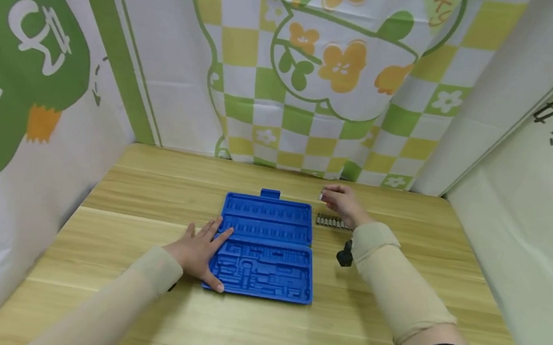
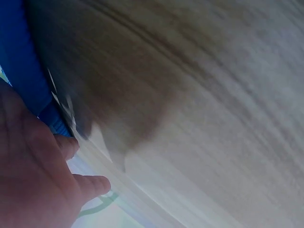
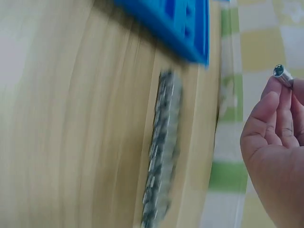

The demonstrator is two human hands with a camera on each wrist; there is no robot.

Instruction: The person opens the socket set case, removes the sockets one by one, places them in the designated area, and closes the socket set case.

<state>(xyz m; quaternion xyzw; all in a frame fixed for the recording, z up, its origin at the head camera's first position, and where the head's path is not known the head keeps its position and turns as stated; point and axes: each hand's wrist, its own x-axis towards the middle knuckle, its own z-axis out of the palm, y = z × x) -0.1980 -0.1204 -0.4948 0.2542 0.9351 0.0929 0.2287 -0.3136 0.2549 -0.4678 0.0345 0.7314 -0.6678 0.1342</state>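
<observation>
A blue plastic tool case (image 1: pixel 266 296) lies open on the table, and its moulded slots show no tools in them. Spread fingers of my left hand (image 1: pixel 196 252) rest on the case's left edge, the thumb at the near corner. Beyond the case to the right, my right hand (image 1: pixel 346 204) is raised, pinching a small silver socket (image 3: pixel 280 72) between thumb and fingers. In the right wrist view the socket's hollow end faces the camera. A row of metal sockets (image 1: pixel 331 221) lies on the table close to the case's right side, partly hidden by the right hand.
The wooden table (image 1: pixel 134 316) reaches back to a checked, flower-printed curtain (image 1: pixel 308 124). Printed cloth also hangs at the left and right sides. A black device (image 1: pixel 345 254) sits at the right wrist, beside the sleeve.
</observation>
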